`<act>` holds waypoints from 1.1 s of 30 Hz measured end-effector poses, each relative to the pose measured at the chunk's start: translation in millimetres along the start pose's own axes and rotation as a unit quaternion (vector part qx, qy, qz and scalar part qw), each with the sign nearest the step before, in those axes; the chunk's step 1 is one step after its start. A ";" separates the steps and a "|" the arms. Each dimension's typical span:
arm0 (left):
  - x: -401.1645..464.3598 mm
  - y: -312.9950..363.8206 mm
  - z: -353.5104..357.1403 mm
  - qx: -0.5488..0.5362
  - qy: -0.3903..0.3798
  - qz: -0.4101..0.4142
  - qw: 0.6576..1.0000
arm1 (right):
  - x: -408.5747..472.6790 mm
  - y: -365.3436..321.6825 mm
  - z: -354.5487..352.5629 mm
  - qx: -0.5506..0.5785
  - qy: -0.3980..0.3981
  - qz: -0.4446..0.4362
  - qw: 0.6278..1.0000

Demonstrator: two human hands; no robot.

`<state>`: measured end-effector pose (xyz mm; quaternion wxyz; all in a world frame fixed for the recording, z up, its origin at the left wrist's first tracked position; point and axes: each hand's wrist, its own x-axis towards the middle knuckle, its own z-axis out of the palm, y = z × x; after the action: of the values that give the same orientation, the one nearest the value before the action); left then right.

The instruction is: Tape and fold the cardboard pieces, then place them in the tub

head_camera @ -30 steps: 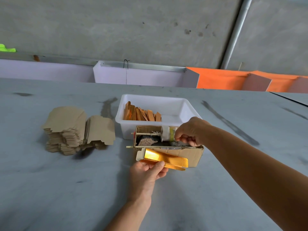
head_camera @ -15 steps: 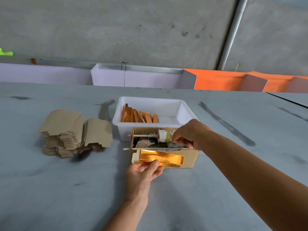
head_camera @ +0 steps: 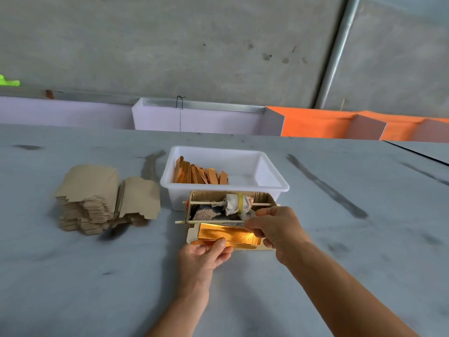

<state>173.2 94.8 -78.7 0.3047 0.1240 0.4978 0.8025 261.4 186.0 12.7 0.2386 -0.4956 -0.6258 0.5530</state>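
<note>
Both hands, left (head_camera: 206, 256) and right (head_camera: 274, 229), pinch the gold cardboard piece (head_camera: 226, 237), lying left-right

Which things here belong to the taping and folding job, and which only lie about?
Job: gold cardboard piece, left hand, right hand, tape box, white tub, flat cardboard stack.
Lying about: orange bins, pipe.

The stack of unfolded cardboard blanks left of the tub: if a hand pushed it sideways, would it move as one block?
Probably not. The stack of blanks is loose thin sheets with ragged, uneven edges, so upper layers would likely slide off. Some blanks already lean against its side, suggesting it sheds easily. Each sheet looks light and bendable.
</note>
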 end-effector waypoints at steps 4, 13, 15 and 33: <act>-1.3 0.1 0.0 0.005 0.002 -0.005 1.000 | -2.0 9.8 3.0 0.027 0.009 -0.012 1.000; -2.0 1.9 0.3 0.018 0.003 -0.011 1.000 | -2.2 18.3 5.1 0.042 0.013 -0.014 0.999; -2.3 1.7 -0.2 0.027 0.006 -0.010 1.000 | -1.5 19.9 5.2 0.040 0.015 -0.013 0.999; -18.8 10.3 -5.4 0.038 0.073 0.004 0.997 | 7.8 37.8 11.9 0.042 0.048 -0.038 0.997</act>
<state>181.5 76.1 -70.3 0.2592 0.0792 0.5484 0.7910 261.7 183.6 -27.6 0.3100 -0.4868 -0.6085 0.5446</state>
